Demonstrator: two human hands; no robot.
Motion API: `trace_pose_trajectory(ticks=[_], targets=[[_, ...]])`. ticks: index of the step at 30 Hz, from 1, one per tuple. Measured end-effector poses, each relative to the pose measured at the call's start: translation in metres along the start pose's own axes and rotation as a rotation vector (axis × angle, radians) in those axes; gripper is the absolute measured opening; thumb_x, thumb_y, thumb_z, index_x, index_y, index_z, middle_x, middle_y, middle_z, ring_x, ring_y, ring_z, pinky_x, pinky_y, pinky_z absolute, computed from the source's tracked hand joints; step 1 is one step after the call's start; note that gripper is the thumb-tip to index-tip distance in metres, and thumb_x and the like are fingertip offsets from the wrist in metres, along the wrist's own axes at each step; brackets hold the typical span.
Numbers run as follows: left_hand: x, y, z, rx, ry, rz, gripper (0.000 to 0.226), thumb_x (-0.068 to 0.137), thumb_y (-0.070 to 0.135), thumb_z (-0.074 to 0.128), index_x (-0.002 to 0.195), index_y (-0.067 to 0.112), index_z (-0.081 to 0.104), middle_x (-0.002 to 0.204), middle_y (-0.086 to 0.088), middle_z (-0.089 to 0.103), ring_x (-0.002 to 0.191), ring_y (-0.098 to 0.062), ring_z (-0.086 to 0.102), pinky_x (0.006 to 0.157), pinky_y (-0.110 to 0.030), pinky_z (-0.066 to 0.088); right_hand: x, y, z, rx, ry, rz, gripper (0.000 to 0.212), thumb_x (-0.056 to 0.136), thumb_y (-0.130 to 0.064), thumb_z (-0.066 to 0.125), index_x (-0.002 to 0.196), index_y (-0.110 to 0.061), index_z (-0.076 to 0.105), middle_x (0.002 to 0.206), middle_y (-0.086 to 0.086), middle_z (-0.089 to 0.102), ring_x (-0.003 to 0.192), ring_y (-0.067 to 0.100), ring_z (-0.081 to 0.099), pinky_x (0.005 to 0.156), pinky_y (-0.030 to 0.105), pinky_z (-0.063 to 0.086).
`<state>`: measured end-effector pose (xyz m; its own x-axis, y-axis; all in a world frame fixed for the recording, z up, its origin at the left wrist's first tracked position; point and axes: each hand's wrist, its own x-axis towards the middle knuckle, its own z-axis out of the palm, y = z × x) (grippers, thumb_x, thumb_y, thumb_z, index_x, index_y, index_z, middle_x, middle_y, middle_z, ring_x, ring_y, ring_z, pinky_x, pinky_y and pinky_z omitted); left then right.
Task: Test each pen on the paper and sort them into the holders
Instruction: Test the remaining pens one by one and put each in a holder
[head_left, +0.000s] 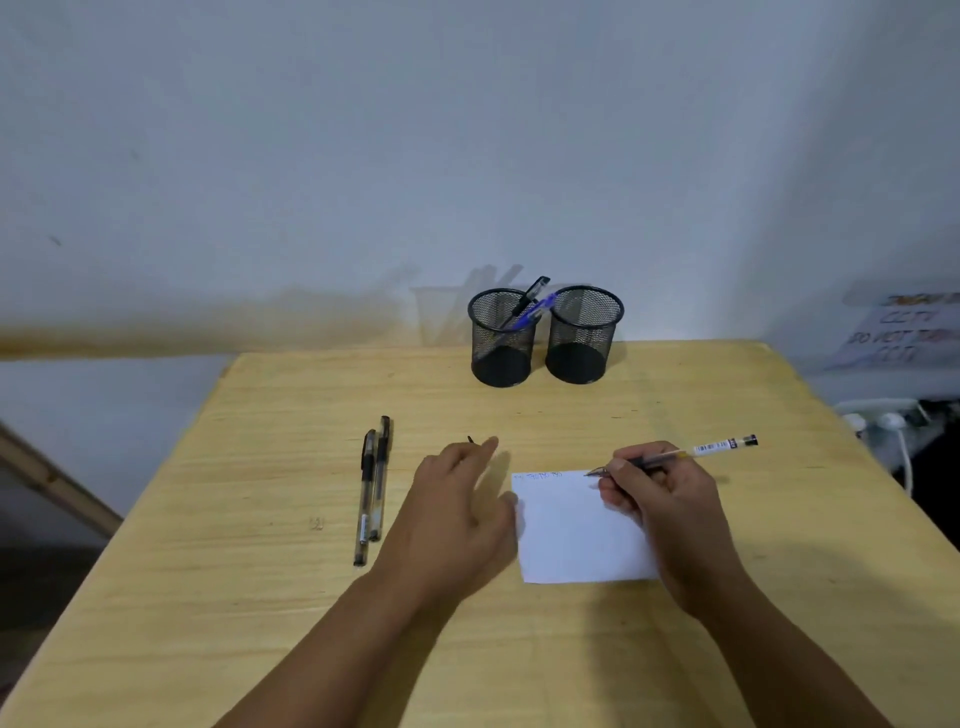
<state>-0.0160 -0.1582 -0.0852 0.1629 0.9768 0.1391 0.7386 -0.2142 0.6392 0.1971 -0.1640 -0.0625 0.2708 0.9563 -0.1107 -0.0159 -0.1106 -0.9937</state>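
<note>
A white sheet of paper (576, 530) lies on the wooden table (260, 597), with small scribbles along its top edge. My right hand (660, 499) grips a clear pen (691, 453), its tip at the paper's upper right part. My left hand (462, 504) rests flat beside the paper's left edge, fingers apart; a small dark object (470, 439) peeks out by its fingertips. Two black pens (371, 488) lie side by side to the left of that hand. At the back stand two black mesh holders: the left holder (501, 343) contains a black and a blue pen, the right holder (584, 338) looks empty.
A pale wall rises right behind the holders. Past the table's right edge are a white power strip with plugs (883, 415) and a printed sign (893, 332). A wooden bar (57, 483) leans at the far left.
</note>
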Motion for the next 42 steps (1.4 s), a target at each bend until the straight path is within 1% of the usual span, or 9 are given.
trace_pose_trajectory(ticks=[4,11,15,18,22,27,29,33,42], targets=[[0.026,-0.01,-0.012,0.229,0.067,-0.03,0.05,0.087,0.017,0.053,0.135,0.032,0.053,0.13,0.012,0.05,0.117,-0.015,0.042,0.094,-0.027,0.04,-0.011,-0.005,0.0,0.033,-0.049,0.012,0.017,0.091,-0.001,0.061,0.079,-0.012,0.067,0.079,0.017,0.071,0.079,0.027,0.07,0.08,0.038,0.057],[0.048,-0.009,-0.033,0.62,-0.123,0.104,0.024,0.093,0.036,0.048,0.109,0.046,0.063,0.127,0.014,0.049,0.113,-0.018,0.041,0.075,-0.032,0.034,-0.023,-0.012,-0.003,0.005,-0.082,0.005,0.006,0.091,-0.003,0.062,0.088,-0.006,0.066,0.076,0.011,0.074,0.075,0.022,0.071,0.085,0.044,0.058],[0.057,-0.017,-0.035,0.611,-0.148,0.132,0.023,0.096,0.043,0.05,0.113,0.046,0.065,0.122,0.014,0.055,0.11,-0.018,0.042,0.083,-0.036,0.042,-0.028,-0.015,-0.005,-0.008,-0.091,0.014,0.006,0.091,-0.004,0.063,0.088,-0.008,0.067,0.075,0.008,0.074,0.074,0.021,0.072,0.087,0.046,0.058],[0.05,-0.015,-0.033,0.417,-0.047,0.085,0.02,0.095,0.041,0.054,0.111,0.041,0.066,0.109,0.019,0.065,0.1,-0.013,0.048,0.083,-0.033,0.044,-0.03,-0.018,-0.005,-0.004,-0.096,0.017,0.005,0.09,-0.007,0.064,0.089,-0.01,0.068,0.076,0.009,0.075,0.076,0.023,0.072,0.089,0.048,0.057],[0.028,0.008,-0.035,-0.114,0.087,-0.062,0.012,0.092,0.037,0.063,0.102,0.042,0.064,0.09,0.019,0.068,0.078,-0.001,0.056,0.068,-0.008,0.04,-0.034,-0.024,0.0,0.056,-0.106,-0.004,0.005,0.09,-0.004,0.065,0.091,-0.008,0.068,0.076,0.01,0.074,0.074,0.021,0.072,0.084,0.042,0.058],[0.004,0.028,-0.038,-0.624,0.111,-0.233,0.031,0.094,0.026,0.062,0.111,0.051,0.062,0.089,0.001,0.07,0.07,-0.006,0.057,0.068,-0.021,0.046,-0.043,-0.033,0.012,0.107,-0.161,-0.083,0.008,0.088,0.003,0.065,0.092,-0.003,0.064,0.079,0.01,0.075,0.073,0.02,0.071,0.072,0.027,0.059],[-0.004,0.033,-0.037,-0.758,0.127,-0.305,0.027,0.093,0.025,0.063,0.108,0.047,0.066,0.088,-0.001,0.072,0.072,-0.008,0.061,0.077,-0.03,0.048,-0.047,-0.035,0.016,0.108,-0.178,-0.112,0.01,0.085,0.004,0.068,0.091,-0.003,0.064,0.082,0.011,0.076,0.074,0.02,0.071,0.071,0.028,0.059],[-0.014,0.04,-0.036,-1.04,0.131,-0.464,0.016,0.088,0.024,0.07,0.104,0.029,0.068,0.088,-0.001,0.075,0.074,-0.017,0.058,0.074,-0.032,0.046,-0.052,-0.038,0.022,0.114,-0.185,-0.176,0.013,0.082,0.006,0.071,0.089,-0.004,0.067,0.084,0.009,0.077,0.075,0.02,0.072,0.07,0.025,0.058],[-0.025,0.046,-0.033,-1.114,0.112,-0.496,0.01,0.083,0.029,0.074,0.09,0.024,0.076,0.092,-0.005,0.076,0.071,-0.014,0.054,0.079,-0.031,0.049,-0.05,-0.037,0.03,0.122,-0.176,-0.221,0.013,0.081,0.004,0.073,0.087,-0.006,0.068,0.084,0.007,0.077,0.076,0.016,0.072,0.07,0.022,0.056]])
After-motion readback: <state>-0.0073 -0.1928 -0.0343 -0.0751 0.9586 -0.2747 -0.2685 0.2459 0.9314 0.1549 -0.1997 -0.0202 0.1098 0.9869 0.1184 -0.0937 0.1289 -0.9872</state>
